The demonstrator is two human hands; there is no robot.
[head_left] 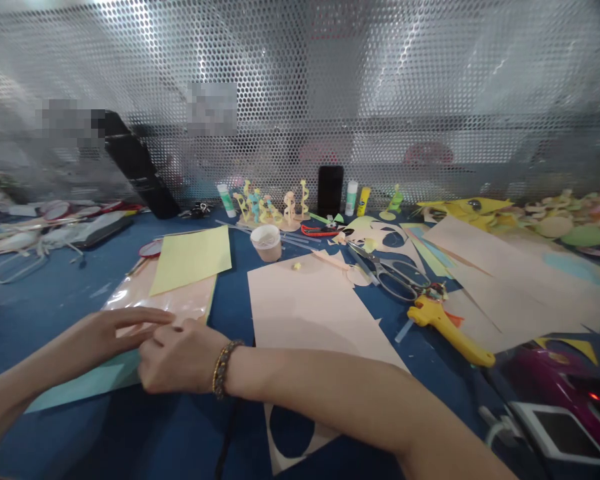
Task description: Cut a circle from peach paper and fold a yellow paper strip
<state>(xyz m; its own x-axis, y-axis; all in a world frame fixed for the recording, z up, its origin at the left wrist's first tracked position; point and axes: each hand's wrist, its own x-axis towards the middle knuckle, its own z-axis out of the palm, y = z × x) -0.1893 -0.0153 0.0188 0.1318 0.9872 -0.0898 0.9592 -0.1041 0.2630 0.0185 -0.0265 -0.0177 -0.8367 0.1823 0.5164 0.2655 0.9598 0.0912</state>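
My left hand (117, 333) reaches in from the left, its fingers stretched out and their tips close to my right hand. My right hand (183, 357), with a beaded bracelet (223, 369) at the wrist, is curled closed; what its fingers hold, if anything, is hidden. Both hands are over the near part of a glossy clear plastic packet of pink paper (180, 299). A yellow sheet (193, 259) lies across the packet's far part. A light blue-green sheet (93, 383) shows under my hands and left forearm.
Pink paper (300, 307) lies right of the packet, partly under my right forearm. A white cup (267, 244), scissors (397, 277), a red cutter (320, 231) and a yellow glue gun (453, 330) are spread around. Small paper spirals (265, 207) and a phone (330, 190) stand before the perforated metal panel.
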